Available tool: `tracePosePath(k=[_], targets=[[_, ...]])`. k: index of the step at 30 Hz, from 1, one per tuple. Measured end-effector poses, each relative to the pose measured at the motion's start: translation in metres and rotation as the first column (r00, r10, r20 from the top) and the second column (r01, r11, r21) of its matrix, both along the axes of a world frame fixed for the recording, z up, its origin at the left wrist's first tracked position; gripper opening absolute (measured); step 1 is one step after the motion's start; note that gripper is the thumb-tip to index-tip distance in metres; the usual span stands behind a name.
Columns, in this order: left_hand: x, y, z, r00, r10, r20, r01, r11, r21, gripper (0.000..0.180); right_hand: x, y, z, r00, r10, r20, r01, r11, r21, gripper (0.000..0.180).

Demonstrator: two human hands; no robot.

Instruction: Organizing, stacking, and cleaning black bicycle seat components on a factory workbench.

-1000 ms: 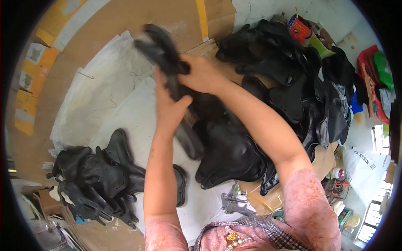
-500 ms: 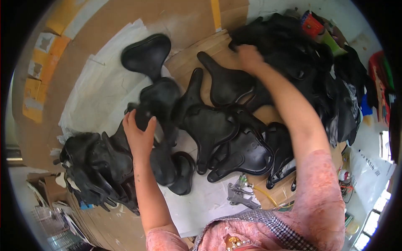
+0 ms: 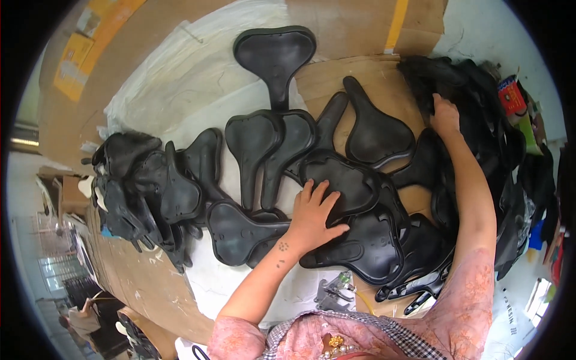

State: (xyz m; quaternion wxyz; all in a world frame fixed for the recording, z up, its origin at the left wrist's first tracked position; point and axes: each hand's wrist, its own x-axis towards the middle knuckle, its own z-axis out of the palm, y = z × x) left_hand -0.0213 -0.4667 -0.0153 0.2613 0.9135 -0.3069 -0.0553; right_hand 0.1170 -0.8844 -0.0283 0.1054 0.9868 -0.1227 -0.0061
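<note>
Left hand (image 3: 315,221) spread over black saddles (image 3: 345,179); right hand (image 3: 446,116) at dark heap (image 3: 487,114), grip unclear; loose saddle (image 3: 381,135) between, spray gun (image 3: 333,294) nearby

Black saddle (image 3: 357,187) before me — broad, rimmed, nose end hidden from view, lying among overlapping others. To my right, heap of black saddles (image 3: 486,126), piled close together — single outlines hard for me to tell.

We see saddle piles (image 3: 135,192) at the left and right edges of the worktop (image 3: 207,291), loose saddles (image 3: 379,139) between, a spray gun (image 3: 333,294) at its near edge.
</note>
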Motion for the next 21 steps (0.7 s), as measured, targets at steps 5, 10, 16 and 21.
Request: tracePosePath(k=[5, 10, 16, 21], targets=[[-0.026, -0.006, 0.000, 0.999, 0.033, -0.036, -0.027, 0.987, 0.156, 0.078, 0.000, 0.065, 0.078, 0.755, 0.173, 0.633, -0.473, 0.811, 0.343, 0.042], [-0.039, -0.023, 0.003, 0.985, 0.173, 0.015, -0.173, 0.974, 0.148, 0.064, -0.022, 0.176, 0.195, 0.934, -0.086, 0.346, -0.355, -0.298, 0.886, 0.038], [-0.021, 0.014, -0.002, 0.943, 0.260, 0.207, -0.232, 0.961, -0.151, 0.026, -0.007, 0.242, 0.198, 0.963, 0.053, 0.265, -0.264, -0.025, 0.964, 0.077], [0.016, 0.111, 0.023, 0.750, 0.659, 0.061, -0.575, 0.694, -0.432, 0.033, -0.128, 0.158, 0.164, 0.963, 0.111, 0.247, -0.261, 0.139, 0.955, 0.045]])
